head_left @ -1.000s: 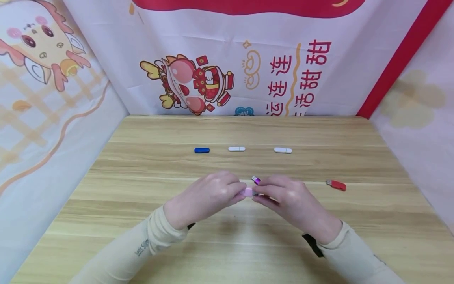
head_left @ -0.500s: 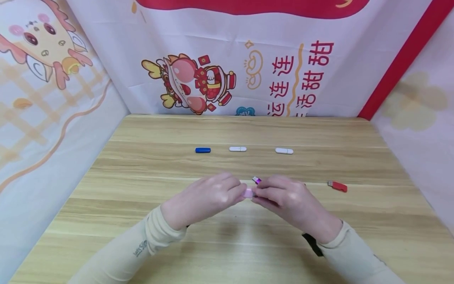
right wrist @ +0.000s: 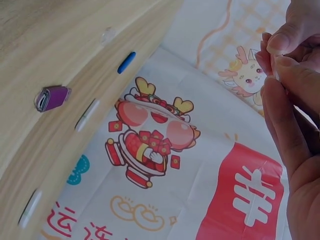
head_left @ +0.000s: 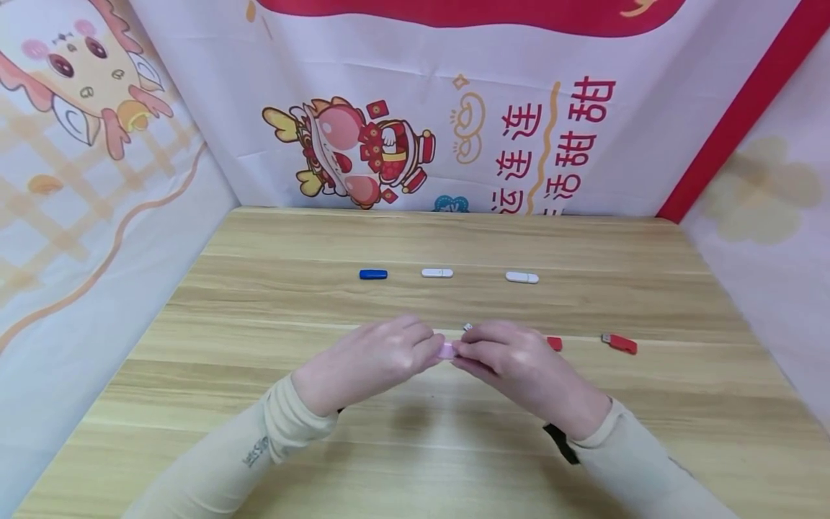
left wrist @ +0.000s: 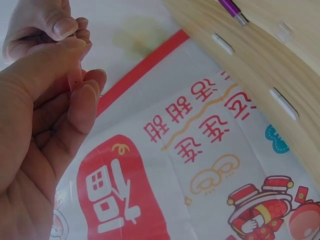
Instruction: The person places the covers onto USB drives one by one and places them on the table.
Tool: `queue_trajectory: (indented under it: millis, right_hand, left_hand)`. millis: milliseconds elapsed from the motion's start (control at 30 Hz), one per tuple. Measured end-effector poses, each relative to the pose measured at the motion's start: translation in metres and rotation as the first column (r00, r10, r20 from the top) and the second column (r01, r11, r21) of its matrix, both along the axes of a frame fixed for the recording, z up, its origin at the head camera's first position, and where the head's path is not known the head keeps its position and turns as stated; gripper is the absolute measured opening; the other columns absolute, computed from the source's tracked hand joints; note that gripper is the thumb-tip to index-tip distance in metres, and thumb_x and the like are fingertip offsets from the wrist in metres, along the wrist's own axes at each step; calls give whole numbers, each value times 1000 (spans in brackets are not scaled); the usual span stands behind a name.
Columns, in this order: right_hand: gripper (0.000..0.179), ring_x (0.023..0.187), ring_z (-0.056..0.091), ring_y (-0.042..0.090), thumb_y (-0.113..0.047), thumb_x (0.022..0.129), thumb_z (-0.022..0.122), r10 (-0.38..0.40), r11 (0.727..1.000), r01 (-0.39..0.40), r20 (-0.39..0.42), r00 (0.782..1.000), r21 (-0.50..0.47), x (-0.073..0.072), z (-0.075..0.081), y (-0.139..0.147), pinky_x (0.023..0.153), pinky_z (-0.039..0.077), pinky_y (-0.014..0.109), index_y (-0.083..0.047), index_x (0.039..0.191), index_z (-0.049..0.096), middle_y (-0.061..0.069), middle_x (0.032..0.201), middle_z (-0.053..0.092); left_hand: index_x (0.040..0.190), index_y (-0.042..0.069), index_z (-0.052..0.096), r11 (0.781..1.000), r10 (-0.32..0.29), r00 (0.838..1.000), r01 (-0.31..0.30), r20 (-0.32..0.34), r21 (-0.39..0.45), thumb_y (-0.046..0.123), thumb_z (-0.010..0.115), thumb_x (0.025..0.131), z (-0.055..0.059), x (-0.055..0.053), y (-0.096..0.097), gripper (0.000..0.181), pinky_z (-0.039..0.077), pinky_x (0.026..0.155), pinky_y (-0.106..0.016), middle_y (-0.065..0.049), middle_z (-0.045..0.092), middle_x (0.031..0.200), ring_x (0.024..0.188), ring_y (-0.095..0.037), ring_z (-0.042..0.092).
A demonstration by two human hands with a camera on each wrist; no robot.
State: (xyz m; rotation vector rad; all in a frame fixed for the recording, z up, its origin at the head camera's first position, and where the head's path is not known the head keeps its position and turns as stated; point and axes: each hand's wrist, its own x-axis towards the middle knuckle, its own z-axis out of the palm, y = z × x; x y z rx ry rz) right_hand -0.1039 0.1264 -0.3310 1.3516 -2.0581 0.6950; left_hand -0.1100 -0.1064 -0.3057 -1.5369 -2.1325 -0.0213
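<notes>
Pink stick (head_left: 447, 351), left grip (head_left: 379, 360) pinching one end, right grip (head_left: 519, 360) the other (blue stick (head_left: 373, 274) lying beyond)

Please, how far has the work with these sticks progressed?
Seemingly done: the blue stick and two white sticks lie in a row, no metal showing. In hand: both hands pinch the pink piece. Probably remaining: the purple stick and red stick, whose metal ends show.

Table (head_left: 292, 288); USB sticks (head_left: 521, 277) (one blue (head_left: 373, 274))

Small pale-pink object (head_left: 447, 351), perhaps a USB stick, mostly hidden, pinched by the left hand (head_left: 376, 362) and right hand (head_left: 524, 365)
</notes>
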Motion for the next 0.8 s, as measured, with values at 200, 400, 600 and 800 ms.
queue_trajectory:
  millis: [200,400,600,800]
  right_hand:
    - [25,77,67,14,-6,71,88,-43,996,39,54,998,80,-4,-3,-11,70,57,21,-2,94,78,5,88,68]
    - [21,77,66,13,-6,74,87,-61,992,51,89,994,115,-10,-4,-23,69,56,19,-2,92,77,4,86,68]
    - [20,76,69,12,-9,77,85,-90,986,58,204,975,157,-22,-1,-36,69,55,17,-3,94,78,5,86,71]
    - [16,74,68,10,-9,79,83,-91,987,53,253,963,152,-38,6,-50,69,54,16,-3,93,77,3,84,71]
  left_hand:
    - [101,3,71,1000,23,997,-22,68,-10,15,71,93,-4,-3,-9,14,55,74,-19,-4,69,87,80,-12,65]
    - [100,1,71,999,45,995,-44,88,-11,15,73,91,-6,-7,-19,16,56,73,-21,-5,69,87,79,-14,66]
    - [103,0,72,998,58,980,-63,190,20,10,73,90,-11,-16,-28,17,57,73,-24,-8,70,90,81,-16,67]
    - [103,-1,73,987,81,961,-114,263,112,18,69,94,-13,-29,-39,21,58,72,-26,-9,71,89,79,-17,69]
